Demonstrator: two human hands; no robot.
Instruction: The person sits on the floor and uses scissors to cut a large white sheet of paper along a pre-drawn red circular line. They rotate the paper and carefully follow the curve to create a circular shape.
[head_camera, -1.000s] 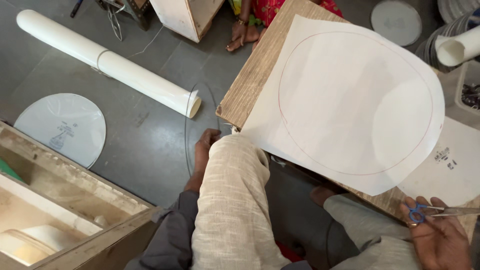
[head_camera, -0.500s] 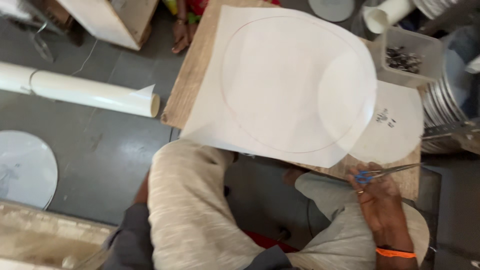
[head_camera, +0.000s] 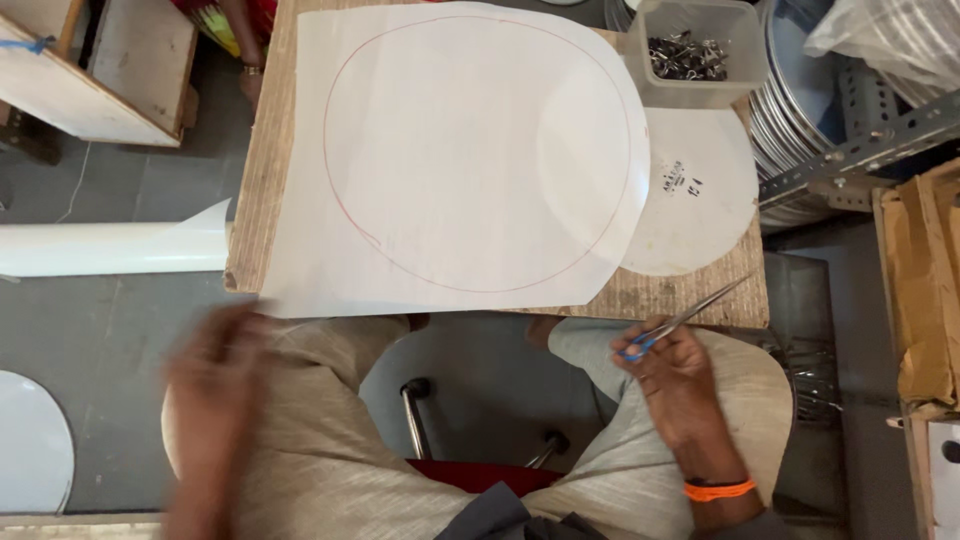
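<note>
— Left of the wooden board (head_camera: 640, 297), what shows?
— One left hand (head_camera: 215, 375), blurred over the knee; its grip cannot be told. A second ago it hung lower beside the leg.
— On the board?
— One large white sheet (head_camera: 460, 160) with one red circle (head_camera: 355, 215), and one smaller white disc (head_camera: 700, 190).
— Below its right corner?
— One right hand (head_camera: 680, 385) closed around one pair of scissors (head_camera: 685, 318), long axis slanting, tips pointing up-right. Half a second ago, likewise.

A clear tub of metal clips (head_camera: 690, 50) is set at the table's (head_camera: 262, 180) far corner; stacked metal discs (head_camera: 800, 120) are seen beside it.
</note>
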